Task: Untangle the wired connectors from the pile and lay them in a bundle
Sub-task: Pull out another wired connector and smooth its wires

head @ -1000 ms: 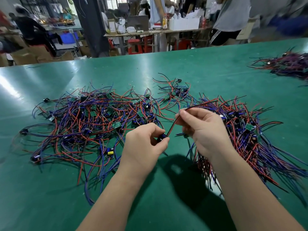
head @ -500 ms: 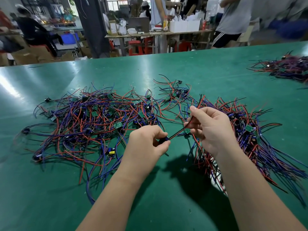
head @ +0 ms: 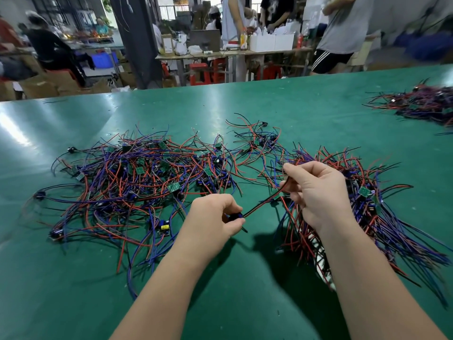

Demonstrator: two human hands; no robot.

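A tangled pile of wired connectors (head: 137,182), red, blue and black leads with small green boards, spreads over the left and middle of the green table (head: 245,303). Another heap of the same leads, the bundle (head: 382,217), lies at the right under and beyond my right forearm. My left hand (head: 213,217) pinches the black plug end of one red-and-black wire (head: 261,204). My right hand (head: 316,190) grips the other part of that wire, which stretches taut between both hands just above the table.
A separate heap of wires (head: 421,104) lies at the far right of the table. Beyond the far edge stand workbenches with boxes, red stools and several people. Bare green surface lies in front of me between my forearms.
My right hand has slid along the wire, down and to the right, away from the left hand. The wire between my hands is longer. My left hand stays pinched on the plug.
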